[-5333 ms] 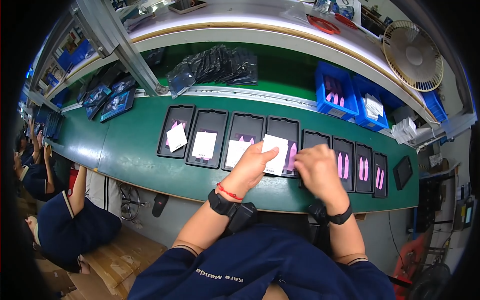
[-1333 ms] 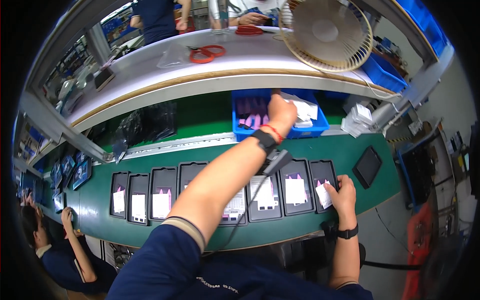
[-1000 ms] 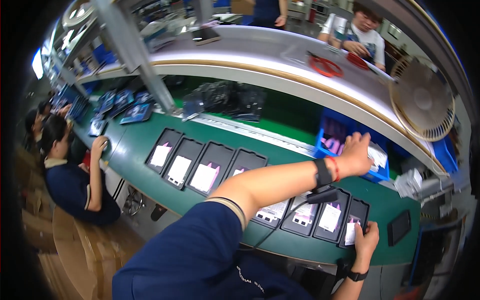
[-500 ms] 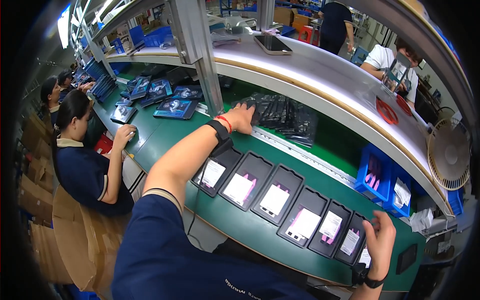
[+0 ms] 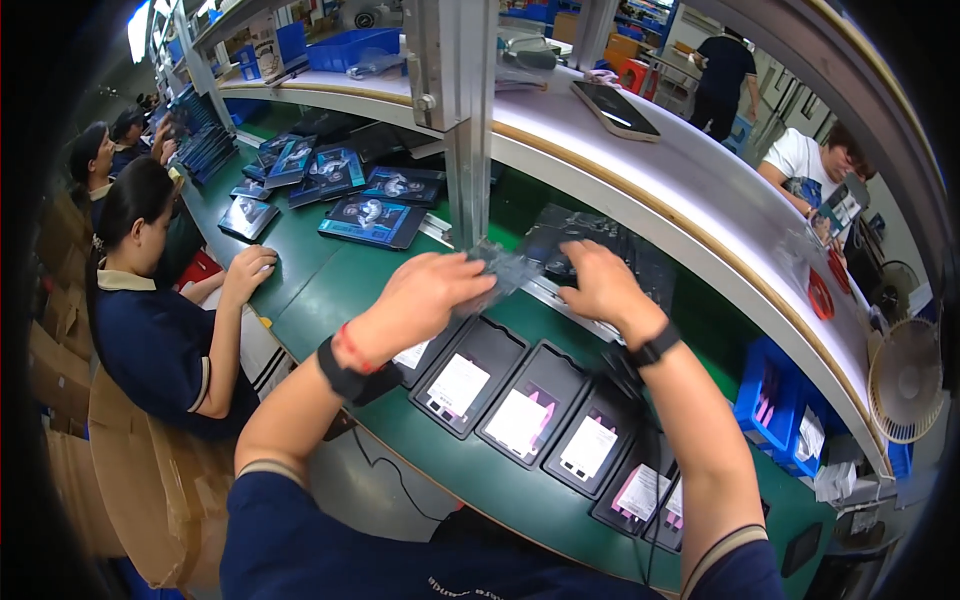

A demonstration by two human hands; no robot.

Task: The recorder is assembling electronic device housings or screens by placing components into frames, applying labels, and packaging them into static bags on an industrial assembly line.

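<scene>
A thin, see-through dark plastic piece (image 5: 503, 278), blurred, is pinched in the fingers of my left hand (image 5: 422, 300), above the far end of the tray row. To its right, my right hand (image 5: 608, 292) has thumb and fingers apart with nothing seen between them. It hovers at the near edge of a pile of glossy black plastic pieces (image 5: 640, 262) beneath the shelf. Below both hands lies a row of shallow black trays (image 5: 484, 376). White printed cards (image 5: 455, 385) and pink items (image 5: 540, 410) sit in them. My right forearm covers part of the row.
Black-and-blue boxes (image 5: 370, 218) lie heaped at the left, near a seated co-worker (image 5: 170, 310). A metal post (image 5: 467, 180) and a white shelf (image 5: 690, 190) with a phone (image 5: 615, 110) stand beyond my hands. Blue bins (image 5: 765, 395) and a fan (image 5: 905, 380) are at the right.
My left hand has come back from the black pile toward me with a plastic piece. My right hand has moved from the right end of the trays to the pile.
</scene>
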